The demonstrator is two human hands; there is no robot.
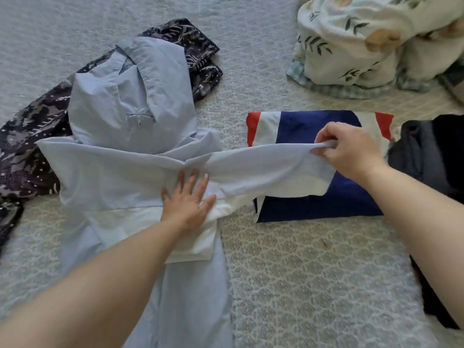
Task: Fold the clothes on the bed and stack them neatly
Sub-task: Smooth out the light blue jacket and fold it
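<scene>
A pale blue hooded jacket [120, 172] lies spread on the bed [301, 272], hood pointing toward the far edge and its body running down toward the near edge. The left hand [187, 199] lies flat on the jacket's chest with fingers straight and spread, pressing the cloth down near the base of the sleeve. The right hand [351, 151] pinches the cuff end of the jacket's sleeve [263, 169] between thumb and curled fingers, holding it stretched out sideways and lifted a little above the bed.

Under the stretched sleeve, just beside the jacket toward the right edge of the bed, rests a folded navy garment with red and white panels [326, 204]. A dark black and grey garment [426, 156] lies next to it at the right edge. Beneath and behind the jacket, toward the left edge, a dark patterned cloth [25, 156] is spread out, partly covered by the hood. At the far right corner sits a bundled cream blanket with a leaf print [364, 38], with a checked cloth [339, 90] showing under it.
</scene>
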